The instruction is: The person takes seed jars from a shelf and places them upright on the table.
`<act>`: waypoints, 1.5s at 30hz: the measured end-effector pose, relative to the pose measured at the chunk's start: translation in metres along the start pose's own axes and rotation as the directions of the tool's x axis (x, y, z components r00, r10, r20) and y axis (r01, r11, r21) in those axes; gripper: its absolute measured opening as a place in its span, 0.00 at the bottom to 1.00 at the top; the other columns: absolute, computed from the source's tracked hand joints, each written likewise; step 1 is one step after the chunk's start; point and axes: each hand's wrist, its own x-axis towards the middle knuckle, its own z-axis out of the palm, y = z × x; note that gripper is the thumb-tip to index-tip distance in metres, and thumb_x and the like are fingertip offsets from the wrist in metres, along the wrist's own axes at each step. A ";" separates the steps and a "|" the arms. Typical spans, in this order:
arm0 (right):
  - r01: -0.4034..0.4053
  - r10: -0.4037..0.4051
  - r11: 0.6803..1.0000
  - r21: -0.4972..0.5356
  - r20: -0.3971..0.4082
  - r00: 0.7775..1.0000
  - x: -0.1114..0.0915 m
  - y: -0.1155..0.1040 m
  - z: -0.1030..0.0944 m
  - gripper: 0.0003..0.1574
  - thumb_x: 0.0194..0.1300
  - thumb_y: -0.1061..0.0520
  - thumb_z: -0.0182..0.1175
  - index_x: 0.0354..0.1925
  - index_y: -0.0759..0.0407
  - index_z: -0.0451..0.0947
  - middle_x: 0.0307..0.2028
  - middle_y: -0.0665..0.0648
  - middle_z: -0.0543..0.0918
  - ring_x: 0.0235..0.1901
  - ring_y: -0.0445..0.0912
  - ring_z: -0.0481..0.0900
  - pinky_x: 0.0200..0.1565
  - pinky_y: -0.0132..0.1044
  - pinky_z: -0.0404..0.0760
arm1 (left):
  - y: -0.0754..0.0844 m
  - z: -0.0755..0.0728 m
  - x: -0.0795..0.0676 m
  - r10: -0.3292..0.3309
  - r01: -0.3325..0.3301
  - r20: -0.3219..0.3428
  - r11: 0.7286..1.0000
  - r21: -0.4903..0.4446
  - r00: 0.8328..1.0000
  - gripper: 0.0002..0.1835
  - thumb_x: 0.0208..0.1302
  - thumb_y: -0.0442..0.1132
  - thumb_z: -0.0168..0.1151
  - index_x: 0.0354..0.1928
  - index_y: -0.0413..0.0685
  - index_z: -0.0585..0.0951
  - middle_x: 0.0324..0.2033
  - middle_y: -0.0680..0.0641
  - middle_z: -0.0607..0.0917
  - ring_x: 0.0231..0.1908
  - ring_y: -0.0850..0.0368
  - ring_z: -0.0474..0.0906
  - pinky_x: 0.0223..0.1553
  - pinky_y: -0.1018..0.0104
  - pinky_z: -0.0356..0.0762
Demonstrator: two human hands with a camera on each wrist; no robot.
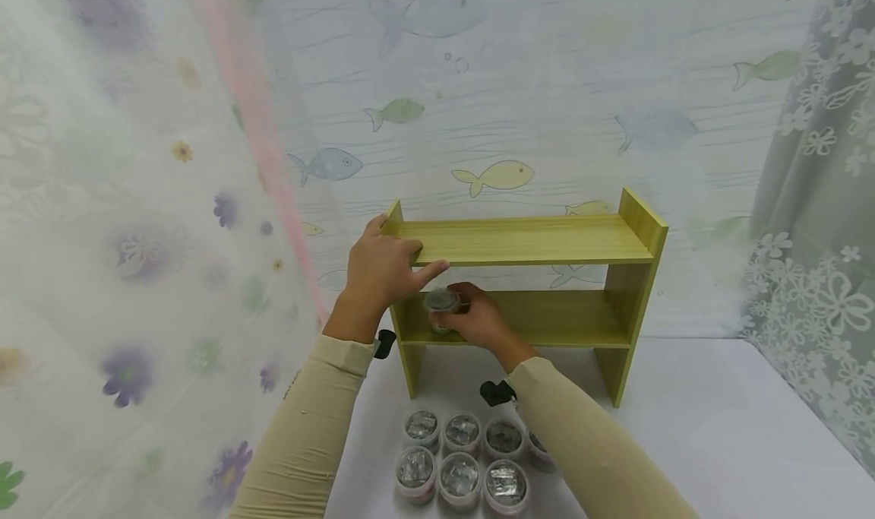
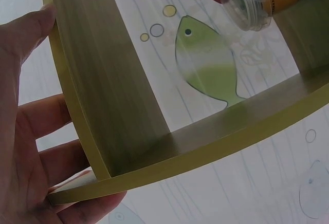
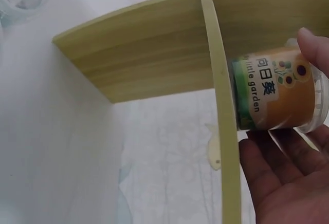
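Note:
A yellow-green wooden shelf [image 1: 519, 242] with two boards stands on the white table. My left hand [image 1: 384, 264] grips its upper left corner, thumb along the front of the top board and fingers around the side panel. In my right hand [image 1: 481, 321] is a lidded plastic cup [image 3: 277, 88], held between thumb and fingers at the left end of the lower board. The cup's orange and green label shows a plant and the words "little garden". Its base is right at the board in the right wrist view, and the cup stands upright in the head view.
Several similar lidded cups [image 1: 459, 477] stand in two rows on the table [image 1: 711, 420] before the shelf, some partly behind my right sleeve. A fish-print curtain [image 1: 547, 86] hangs behind, a flowered one [image 1: 137, 238] at the left, lace [image 1: 820, 276] at the right.

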 end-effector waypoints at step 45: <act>-0.015 0.010 0.991 -0.131 -0.035 0.999 -0.028 0.008 -0.039 0.40 0.61 0.37 0.73 0.63 0.53 0.73 0.53 0.56 0.81 0.49 0.51 0.83 0.43 0.44 0.84 | -0.003 0.005 0.003 0.012 -0.012 -0.015 1.000 0.002 1.000 0.39 0.63 0.83 0.44 0.48 0.62 0.88 0.27 0.54 0.88 0.77 0.39 0.59 0.59 0.42 0.81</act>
